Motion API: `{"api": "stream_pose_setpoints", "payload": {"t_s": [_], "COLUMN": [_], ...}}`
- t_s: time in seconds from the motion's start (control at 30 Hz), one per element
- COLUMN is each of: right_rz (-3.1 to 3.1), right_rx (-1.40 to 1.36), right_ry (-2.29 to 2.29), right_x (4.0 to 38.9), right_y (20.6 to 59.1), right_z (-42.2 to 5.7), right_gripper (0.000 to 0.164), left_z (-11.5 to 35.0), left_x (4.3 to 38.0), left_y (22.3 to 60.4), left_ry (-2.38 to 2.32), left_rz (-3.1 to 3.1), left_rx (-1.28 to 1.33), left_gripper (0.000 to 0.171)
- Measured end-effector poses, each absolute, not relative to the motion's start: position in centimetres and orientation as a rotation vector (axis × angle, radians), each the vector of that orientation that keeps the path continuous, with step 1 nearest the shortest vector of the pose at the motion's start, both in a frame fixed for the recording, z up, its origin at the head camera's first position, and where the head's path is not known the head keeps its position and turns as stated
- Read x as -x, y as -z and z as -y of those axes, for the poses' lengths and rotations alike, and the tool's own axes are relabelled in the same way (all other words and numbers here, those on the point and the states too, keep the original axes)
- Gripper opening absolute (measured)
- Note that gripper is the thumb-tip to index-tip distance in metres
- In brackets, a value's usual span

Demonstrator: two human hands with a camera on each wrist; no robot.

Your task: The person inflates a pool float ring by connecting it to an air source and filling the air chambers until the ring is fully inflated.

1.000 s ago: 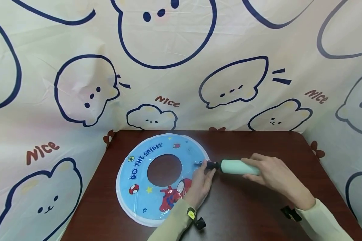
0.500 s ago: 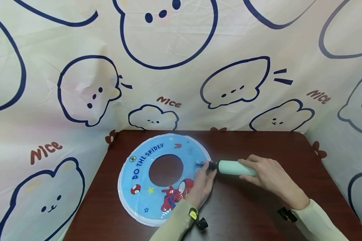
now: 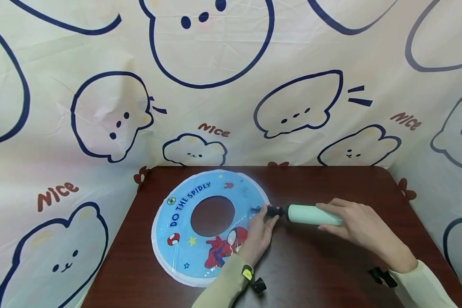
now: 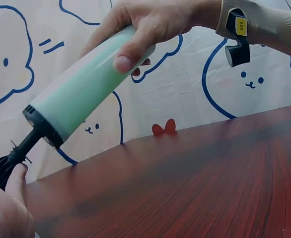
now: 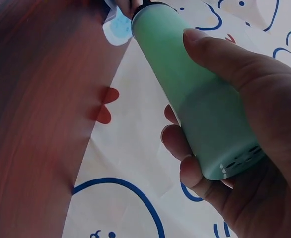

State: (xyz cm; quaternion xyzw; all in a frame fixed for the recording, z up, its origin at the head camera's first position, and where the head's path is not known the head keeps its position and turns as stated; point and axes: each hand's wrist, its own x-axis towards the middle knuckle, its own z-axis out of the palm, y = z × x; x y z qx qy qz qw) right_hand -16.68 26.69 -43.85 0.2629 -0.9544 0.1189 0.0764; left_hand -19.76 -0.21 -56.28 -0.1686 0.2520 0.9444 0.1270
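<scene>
The mint-green hand pump (image 3: 312,214), right of centre in the head view, sits in my right grip (image 3: 359,222) while my left grip (image 3: 257,235) pinches its black nozzle (image 3: 276,211) at the right edge of the blue "Spidey" swim ring (image 3: 182,256) on the counter (image 3: 312,273).

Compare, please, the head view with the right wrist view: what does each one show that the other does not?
Only the head view shows the printed lettering on the blue ring. Only the right wrist view shows small dark slots in the end of the green cylinder. Both show the right hand holding that cylinder, the brown table and the patterned backdrop.
</scene>
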Motion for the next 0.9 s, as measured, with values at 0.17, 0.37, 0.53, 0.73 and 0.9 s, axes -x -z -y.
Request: {"api": "stream_pose_setpoints", "payload": {"t_s": [0.17,0.37,0.53,0.73,0.9], "right_rz": [2.865,2.879,2.875,2.884,2.868], "right_rx": [-0.77,-0.756,-0.74,-0.692,-0.667], "right_ry": [-0.345,-0.355,-0.363,-0.37,-0.365], "right_x": [16.3,16.1,15.6,14.9,14.3], "right_y": [43.2,42.8,42.5,41.6,40.8], "right_z": [-27.5,-28.4,-29.2,-30.2,-31.5], "right_gripper": [0.054,0.056,0.055,0.055,0.055], "left_z": [0.2,0.0,-0.1,-0.2,0.0], "left_x": [20.0,20.0,19.7,19.7,19.7], "left_y": [56.2,56.3,56.4,56.4,56.4], "left_ry": [-2.746,-2.749,-2.752,-2.761,-2.762], "left_rz": [-0.72,-0.74,-0.754,-0.753,-0.762], "left_rx": [0.486,0.493,0.509,0.488,0.478], "left_gripper": [0.058,0.059,0.06,0.064,0.064]}}
